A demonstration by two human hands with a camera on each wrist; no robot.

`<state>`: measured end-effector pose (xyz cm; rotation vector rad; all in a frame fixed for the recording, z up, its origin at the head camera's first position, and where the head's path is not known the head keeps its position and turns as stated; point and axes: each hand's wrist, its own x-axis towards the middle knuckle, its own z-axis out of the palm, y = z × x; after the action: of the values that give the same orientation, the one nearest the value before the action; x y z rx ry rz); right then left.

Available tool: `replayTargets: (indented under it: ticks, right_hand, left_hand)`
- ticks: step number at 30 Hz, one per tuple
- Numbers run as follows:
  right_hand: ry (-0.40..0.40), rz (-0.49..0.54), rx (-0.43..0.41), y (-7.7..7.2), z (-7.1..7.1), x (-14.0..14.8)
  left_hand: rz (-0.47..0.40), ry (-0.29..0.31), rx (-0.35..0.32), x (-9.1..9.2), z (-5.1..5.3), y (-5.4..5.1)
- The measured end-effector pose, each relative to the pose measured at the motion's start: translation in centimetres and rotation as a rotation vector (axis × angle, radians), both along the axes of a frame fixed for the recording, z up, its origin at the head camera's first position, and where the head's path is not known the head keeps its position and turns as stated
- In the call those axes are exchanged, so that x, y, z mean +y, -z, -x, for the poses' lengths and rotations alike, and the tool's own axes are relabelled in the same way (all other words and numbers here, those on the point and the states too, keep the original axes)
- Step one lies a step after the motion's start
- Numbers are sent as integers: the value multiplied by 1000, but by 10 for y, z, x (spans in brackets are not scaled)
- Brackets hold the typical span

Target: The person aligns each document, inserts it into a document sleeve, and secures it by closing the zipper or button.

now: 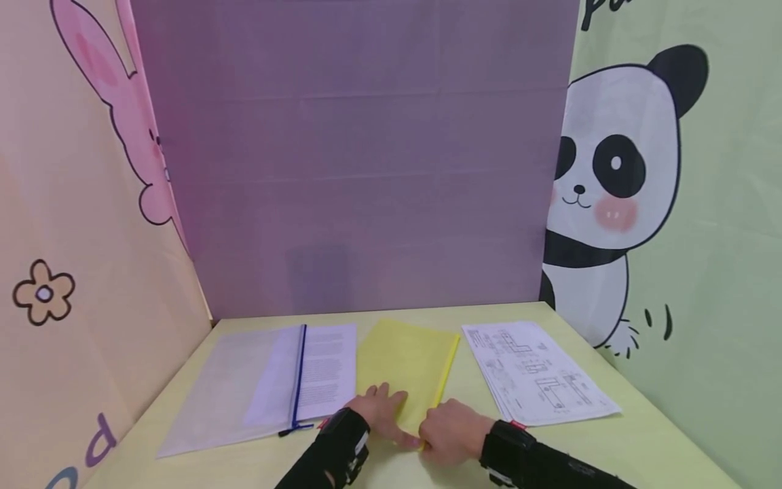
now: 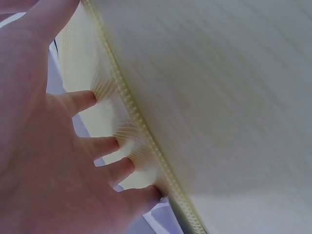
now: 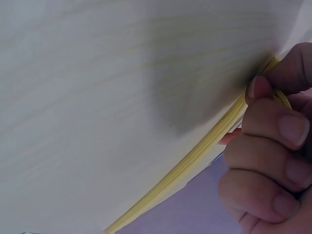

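A yellow zip document pouch [image 1: 403,353] lies flat at the middle of the table, its yellow zipper [image 1: 449,363] along the right side. My left hand [image 1: 381,411] rests on the pouch's near part with fingers spread. In the left wrist view, the fingertips of that left hand [image 2: 68,146] press into the mesh-like sheet beside the zipper [image 2: 139,119]. My right hand [image 1: 453,431] is at the zipper's near end. Seen from the right wrist, the right hand [image 3: 268,146] has curled fingers, with thumb and forefinger pinching the zipper's end; the slider itself is hidden.
On the left lies a clear pouch [image 1: 214,387] with a blue zipper [image 1: 299,373]. Printed sheets [image 1: 330,370] show through it and extend past its zipper. Sheets with line drawings [image 1: 537,373] lie at right. A purple panel [image 1: 366,170] rises behind the table.
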<state>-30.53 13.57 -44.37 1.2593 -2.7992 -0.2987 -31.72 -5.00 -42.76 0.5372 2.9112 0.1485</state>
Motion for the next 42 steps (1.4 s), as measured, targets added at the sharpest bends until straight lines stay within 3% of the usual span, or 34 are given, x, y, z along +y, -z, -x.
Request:
replayTargets:
  ticks: [8, 18, 27, 31, 38, 42]
  right_hand:
    - [17, -1, -85, 0, 4, 1]
    - [11, 22, -124, -4, 4, 0]
    - [34, 42, -75, -3, 7, 4]
    - [69, 51, -56, 1, 11, 9]
    - [78, 69, -85, 1, 13, 10]
    - [87, 70, -99, 2, 16, 10]
  left_hand:
    - [8, 3, 16, 1, -2, -2]
    - [20, 17, 21, 1, 0, -1]
    - [17, 20, 24, 0, -1, -1]
    - [-3, 15, 17, 0, 0, 4]
    - [-12, 23, 37, -2, 24, 36]
    - [-5, 20, 27, -1, 23, 33]
